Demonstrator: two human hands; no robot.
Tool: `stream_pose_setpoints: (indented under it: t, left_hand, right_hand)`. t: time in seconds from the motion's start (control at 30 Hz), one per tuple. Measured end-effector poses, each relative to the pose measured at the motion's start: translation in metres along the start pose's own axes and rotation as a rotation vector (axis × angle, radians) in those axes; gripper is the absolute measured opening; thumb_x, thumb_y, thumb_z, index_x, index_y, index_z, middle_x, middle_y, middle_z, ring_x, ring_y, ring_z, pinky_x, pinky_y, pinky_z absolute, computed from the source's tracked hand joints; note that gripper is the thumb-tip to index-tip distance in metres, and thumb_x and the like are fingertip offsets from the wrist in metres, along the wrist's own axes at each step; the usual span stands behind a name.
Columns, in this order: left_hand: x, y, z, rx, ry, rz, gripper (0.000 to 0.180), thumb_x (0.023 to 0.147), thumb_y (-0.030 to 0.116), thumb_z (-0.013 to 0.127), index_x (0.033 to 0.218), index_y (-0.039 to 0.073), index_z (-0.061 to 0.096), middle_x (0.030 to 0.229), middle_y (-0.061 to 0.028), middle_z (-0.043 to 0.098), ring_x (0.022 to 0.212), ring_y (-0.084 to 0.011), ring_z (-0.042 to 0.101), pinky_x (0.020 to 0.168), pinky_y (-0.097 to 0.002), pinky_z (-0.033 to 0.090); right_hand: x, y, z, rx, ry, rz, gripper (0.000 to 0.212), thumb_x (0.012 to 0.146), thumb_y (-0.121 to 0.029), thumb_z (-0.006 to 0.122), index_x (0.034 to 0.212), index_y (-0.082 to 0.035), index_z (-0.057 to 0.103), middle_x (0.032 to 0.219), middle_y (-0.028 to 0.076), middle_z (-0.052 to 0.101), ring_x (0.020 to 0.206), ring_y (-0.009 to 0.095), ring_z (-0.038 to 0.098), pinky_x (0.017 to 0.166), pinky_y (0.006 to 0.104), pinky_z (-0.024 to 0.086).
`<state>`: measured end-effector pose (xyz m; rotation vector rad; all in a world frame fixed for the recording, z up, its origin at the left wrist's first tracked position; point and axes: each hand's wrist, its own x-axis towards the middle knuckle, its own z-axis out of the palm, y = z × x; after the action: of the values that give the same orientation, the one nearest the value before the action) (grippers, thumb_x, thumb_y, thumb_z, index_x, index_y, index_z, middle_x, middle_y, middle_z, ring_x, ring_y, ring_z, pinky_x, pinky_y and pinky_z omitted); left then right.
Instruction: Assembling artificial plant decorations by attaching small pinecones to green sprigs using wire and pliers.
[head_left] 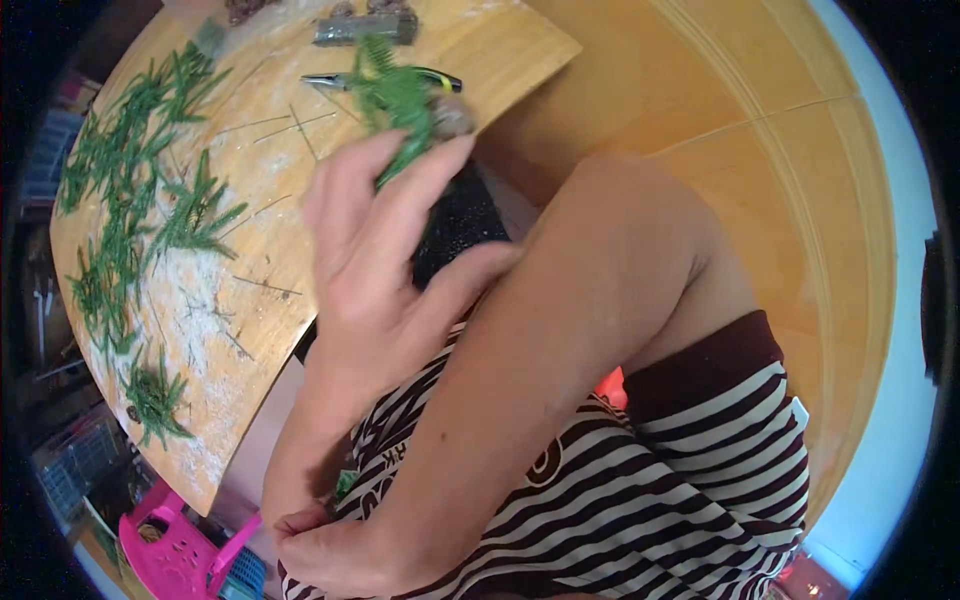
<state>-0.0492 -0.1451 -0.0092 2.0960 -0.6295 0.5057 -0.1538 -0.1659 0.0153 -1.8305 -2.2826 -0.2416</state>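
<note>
My left hand (370,240) reaches up by the table edge, its thumb spread apart from the fingers. A blurred green needle-leaved sprig (395,95) shows between its fingers and appears held there. A blurred brownish round piece (452,117), perhaps a cone, sits beside the sprig. Behind them, a hand tool with black and yellow handles (325,80) lies partly covered on the table. My right arm crosses in front of my body. Low on the left, my right hand (350,555) has curled fingers against my left forearm, whose lower part it hides.
The wooden table (265,75) carries several green sprigs (125,200), thin wire-like stems (265,288) and white powder (195,300). A dark block (365,28) lies at its far side. A pink plastic chair (175,545) stands at lower left. Tan floor (800,150) extends to the right.
</note>
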Motion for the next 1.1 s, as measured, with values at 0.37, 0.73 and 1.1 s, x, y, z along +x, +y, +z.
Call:
stream_pose_setpoints:
  t: [0.37,0.73,1.1]
  left_hand:
    - [-0.074,-0.006,-0.111,-0.079,0.673,-0.414,0.032,0.081,-0.002,0.058,0.113,-0.003,0.055,0.106,-0.0102,0.055,0.097,-0.0158,0.051,0.084,-0.0263,0.040]
    - [-0.181,-0.022,-0.225,-0.526,0.928,-0.577,0.041,0.079,0.001,0.051,0.120,-0.004,0.052,0.104,-0.0080,0.058,0.086,-0.0125,0.053,0.082,-0.0238,0.041]
    - [-0.203,-0.086,-0.247,0.823,0.461,-0.937,0.053,0.078,0.016,0.061,0.124,-0.005,0.048,0.119,-0.0135,0.054,0.101,-0.0204,0.053,0.092,-0.0285,0.039]
  right_hand:
    - [-0.020,0.043,-0.012,0.303,-0.229,-0.188,0.015,0.069,-0.019,0.058,0.066,-0.006,0.062,0.067,0.002,0.056,0.067,0.017,0.054,0.056,0.0291,0.039]
    - [-0.034,0.097,-0.007,0.250,-0.249,-0.031,0.016,0.070,-0.013,0.055,0.084,-0.004,0.055,0.076,0.005,0.050,0.070,0.017,0.053,0.059,0.0279,0.041]
    - [-0.066,0.097,0.008,0.361,-0.095,0.186,0.012,0.074,-0.011,0.055,0.084,-0.004,0.054,0.073,0.007,0.049,0.066,0.021,0.053,0.058,0.0324,0.043]
